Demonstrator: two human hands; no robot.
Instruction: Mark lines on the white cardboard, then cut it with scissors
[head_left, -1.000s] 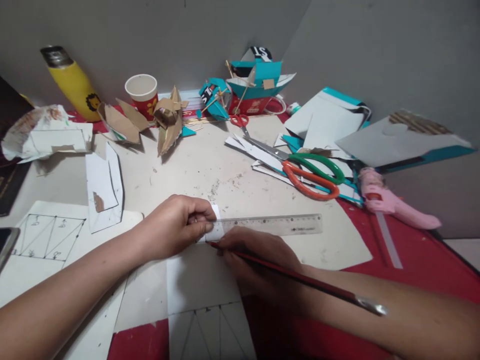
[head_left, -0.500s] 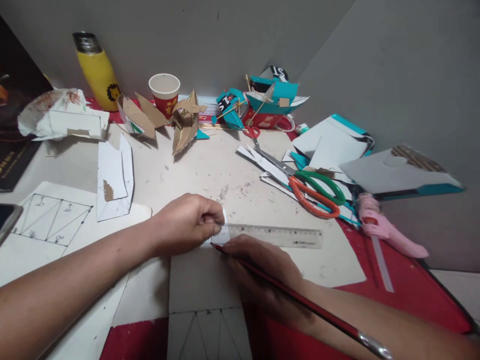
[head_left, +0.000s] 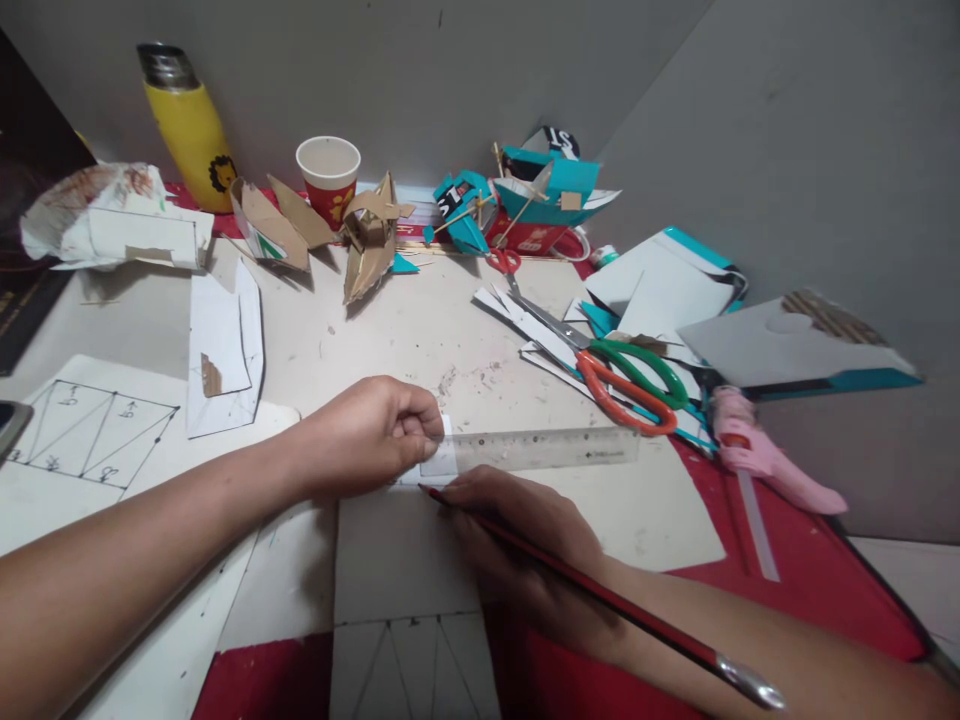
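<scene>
My left hand (head_left: 386,430) is closed in a pinch at the left end of a clear plastic ruler (head_left: 555,449). A small white piece of card (head_left: 442,459) lies under the ruler beside my fingertips. In my right hand (head_left: 525,530) is a dark red pencil (head_left: 600,590) with a silver end, its tip touching the edge of the card just below the ruler. Beneath both hands, a pale card strip (head_left: 409,560) runs toward me, with zigzag lines drawn on its near part. My fingers hide the ruler's left end.
Large scissors (head_left: 626,390) lie on card scraps at the right, near a pink glue gun (head_left: 765,455). Folded cardboard pieces (head_left: 281,225), a paper cup (head_left: 328,175) and a yellow bottle (head_left: 187,135) stand at the back. A sheet with drawn triangles (head_left: 97,435) is at left.
The ruler's right end has swung away from me, so the ruler tilts up slightly. The left hand has shifted a little; the pencil tip stays near the same spot.
</scene>
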